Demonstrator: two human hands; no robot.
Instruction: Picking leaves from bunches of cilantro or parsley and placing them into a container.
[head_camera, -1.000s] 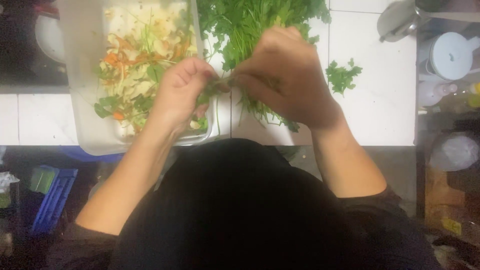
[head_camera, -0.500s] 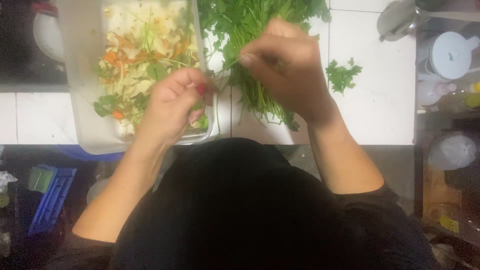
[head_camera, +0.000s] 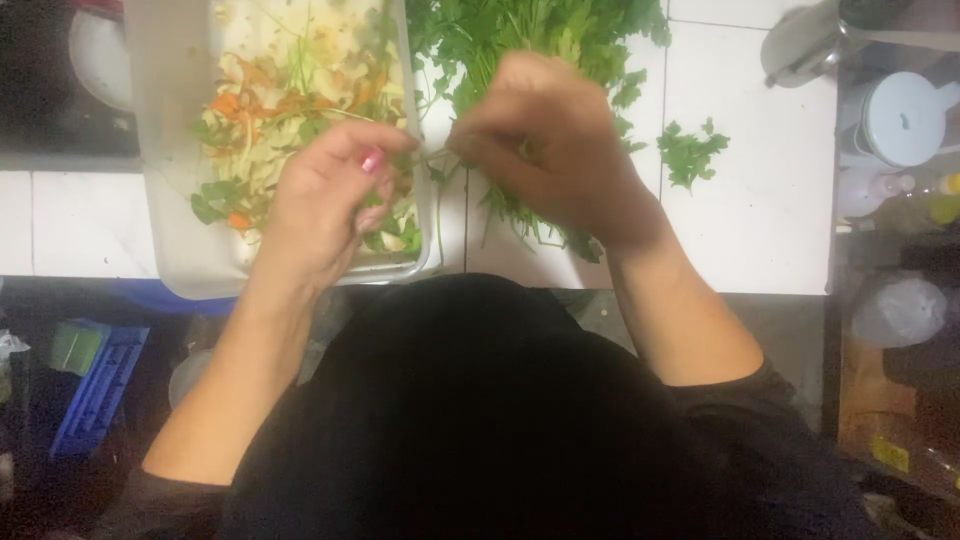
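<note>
Down at far left, below the counter edge, a blue slatted plastic crate (head_camera: 98, 385) sits in shadow. Above it, the white tiled counter (head_camera: 760, 230) carries a clear rectangular plastic container (head_camera: 180, 250) w/ shredded salad (head_camera: 290, 110) inside: pale cabbage strips, orange carrot bits, green leaves. The container's near end hangs a bit over the counter edge.

The left hand (head_camera: 325, 205) is over the container's right half, fingers curled in, thumb & forefinger pinched on a thin green herb stem (head_camera: 435, 156); a pink-painted nail shows. The stem runs across the container's right rim to the right hand (head_camera: 545, 150), just beside, which is closed in a loose fist, its fingertips pinching the other end of the same stem. So both hands are shut on that 1 stem, knuckles near each other but not touching.

Under & behind the right hand lies a big bunch of leafy green herbs (head_camera: 540, 40), stems pointing toward the person. 1 loose green herb sprig (head_camera: 690, 152) lies apart on the tile, right of the bunch. Far right, off the counter: a pale round lidded container (head_camera: 900, 118), dim, blurry.
</note>
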